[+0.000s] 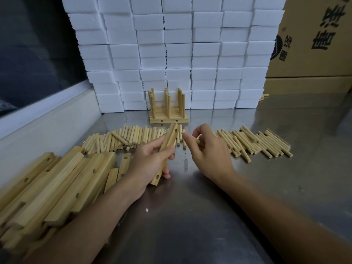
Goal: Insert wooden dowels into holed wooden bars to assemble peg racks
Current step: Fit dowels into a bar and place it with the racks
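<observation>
Above the steel table's (190,216) middle, the left hand (150,161) grips a holed wooden bar (168,144) tilted upright, while the right hand (205,147) pinches a dowel (197,141) just beside it. A skewed dowel could jam at the hole or slip loose.

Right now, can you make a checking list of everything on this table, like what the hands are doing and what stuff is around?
Surface: shiny metal table, one small white speck.
Job's things: holed bar held tilted; loose dowels in a row behind the hands, more dowels at right; pile of bars at left; finished racks stacked at the back.
Clutter: nothing seen.
Grippers: left hand grips the bar; right hand pinches a dowel near the bar's top end.
Cables: nothing seen.
Surroundings: wall of white foam blocks, cardboard boxes at right.
</observation>
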